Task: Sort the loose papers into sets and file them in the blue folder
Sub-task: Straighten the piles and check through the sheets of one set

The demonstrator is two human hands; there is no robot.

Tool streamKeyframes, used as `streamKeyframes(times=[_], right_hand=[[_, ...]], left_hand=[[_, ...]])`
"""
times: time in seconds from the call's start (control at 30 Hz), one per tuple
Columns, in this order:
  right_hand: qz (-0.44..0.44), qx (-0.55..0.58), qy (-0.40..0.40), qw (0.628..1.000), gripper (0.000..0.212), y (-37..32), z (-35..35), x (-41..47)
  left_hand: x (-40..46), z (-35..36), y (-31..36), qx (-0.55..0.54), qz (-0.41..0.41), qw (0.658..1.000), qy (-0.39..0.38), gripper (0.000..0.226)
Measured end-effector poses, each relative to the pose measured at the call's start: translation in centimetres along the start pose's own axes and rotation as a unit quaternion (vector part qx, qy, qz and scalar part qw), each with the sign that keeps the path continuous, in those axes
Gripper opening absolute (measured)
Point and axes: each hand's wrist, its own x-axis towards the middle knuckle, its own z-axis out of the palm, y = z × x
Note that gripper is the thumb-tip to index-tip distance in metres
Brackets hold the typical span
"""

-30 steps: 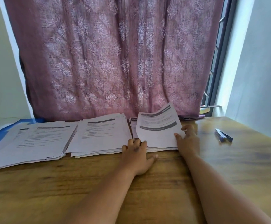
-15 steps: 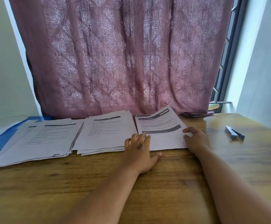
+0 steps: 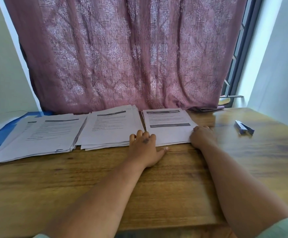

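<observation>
Three piles of printed papers lie in a row at the back of the wooden table (image 3: 157, 186): a left pile (image 3: 41, 134), a middle pile (image 3: 110, 129) and a right pile (image 3: 169, 127). The blue folder (image 3: 0, 134) pokes out from under the left pile at the far left. My left hand (image 3: 145, 148) lies flat at the near edge between the middle and right piles, fingers on the paper and thumb spread on the wood. My right hand (image 3: 202, 136) sits at the right pile's near right corner, fingers curled against the paper edge.
A small blue stapler (image 3: 244, 127) lies on the table to the right of the piles. A mauve patterned curtain (image 3: 122, 57) hangs directly behind the papers. A window frame (image 3: 239, 66) and wall stand at the right.
The sheet my right hand held tilted up has come down flat onto the right pile. My left hand has stayed at the pile's near edge.
</observation>
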Motion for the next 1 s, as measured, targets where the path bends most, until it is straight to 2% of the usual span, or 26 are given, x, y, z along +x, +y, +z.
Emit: streamKeyframes(times=[0.13,0.37,0.43,0.6,0.7,0.77,0.87,0.9,1.0], right_hand=[[-0.004,0.017,0.025,1.0,0.039,0.3,-0.4,0.0],[-0.021,0.085,0.011,0.996,0.05,0.5,-0.3,0.1],[-0.025,0.109,0.033,0.993,0.049,0.5,-0.3,-0.1],[-0.103,0.121,0.1,0.982,0.04,-0.4,-1.2,-2.9],[-0.174,0.164,0.133,0.962,0.03,-2.0,-1.8,-6.0],[-0.225,0.196,0.149,0.943,0.022,-3.5,-1.9,-7.9],[-0.281,0.173,0.134,0.935,0.01,-5.9,-1.5,-9.8],[-0.293,0.157,0.118,0.936,0.013,-7.0,-1.3,-10.3],[-0.307,0.194,0.067,0.929,0.021,-11.1,-0.7,-12.0]], left_hand=[[0.0,-0.1,0.1,0.007,0.006,1.0,-0.021,0.068],[0.0,-0.1,0.0,-0.012,0.017,1.0,-0.015,0.067],[0.0,0.1,-0.2,-0.02,0.03,0.999,0.01,0.068],[-0.2,-0.2,-0.8,-0.076,0.047,0.99,0.112,0.064],[-1.0,-1.1,-1.8,-0.153,0.02,0.969,0.193,0.033],[-2.2,-2.1,-3.2,-0.2,-0.009,0.954,0.221,0.019],[-5.0,-3.7,-6.9,-0.231,-0.068,0.945,0.22,0.013],[-6.1,-4.2,-8.8,-0.228,-0.09,0.946,0.213,0.014],[-9.6,-5.7,-15.6,-0.174,-0.174,0.95,0.192,0.033]])
